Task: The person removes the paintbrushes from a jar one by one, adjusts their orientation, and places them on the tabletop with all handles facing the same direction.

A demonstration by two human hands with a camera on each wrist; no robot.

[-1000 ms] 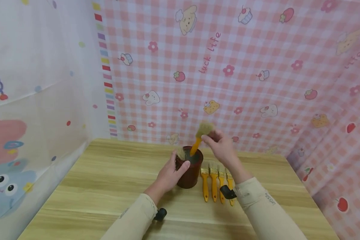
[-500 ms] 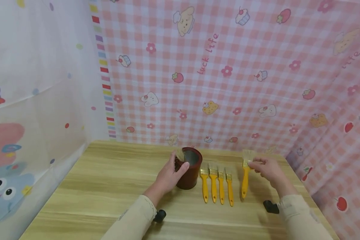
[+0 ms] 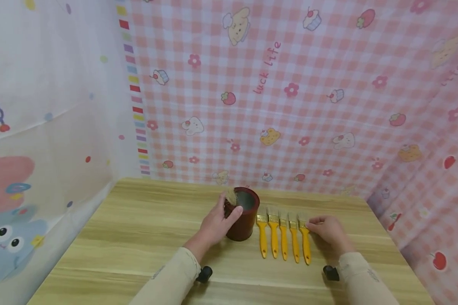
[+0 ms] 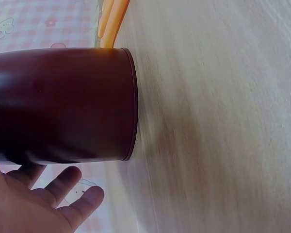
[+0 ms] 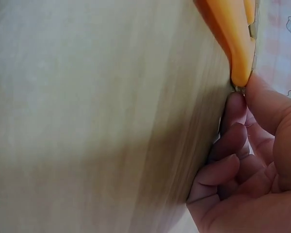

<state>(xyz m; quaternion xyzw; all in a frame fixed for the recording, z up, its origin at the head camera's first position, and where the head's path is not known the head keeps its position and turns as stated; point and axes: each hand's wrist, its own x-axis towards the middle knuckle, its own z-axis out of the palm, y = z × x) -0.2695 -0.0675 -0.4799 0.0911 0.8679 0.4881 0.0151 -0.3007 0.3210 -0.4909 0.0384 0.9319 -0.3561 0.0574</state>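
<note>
My left hand grips the upper part of a dark red cylindrical cup, which stands upright on the table. Bristles poke up at the cup's left rim beside my fingers; the rest of that brush is hidden. In the left wrist view several fingertips stand off the cup wall. Right of the cup, several yellow-handled paintbrushes lie in a row, bristles away from me. My right hand pinches the metal band of the rightmost paintbrush between thumb and forefinger, its yellow handle on the table in the right wrist view.
The wooden table runs back to a pink checked cloth hanging behind it. A white printed cloth hangs at the left. Black wrist cameras sit under both sleeves.
My right hand has taken a paintbrush from the cup, carried it right, laid it down and drawn it left to the row's right end. My left hand has stayed on the cup.
</note>
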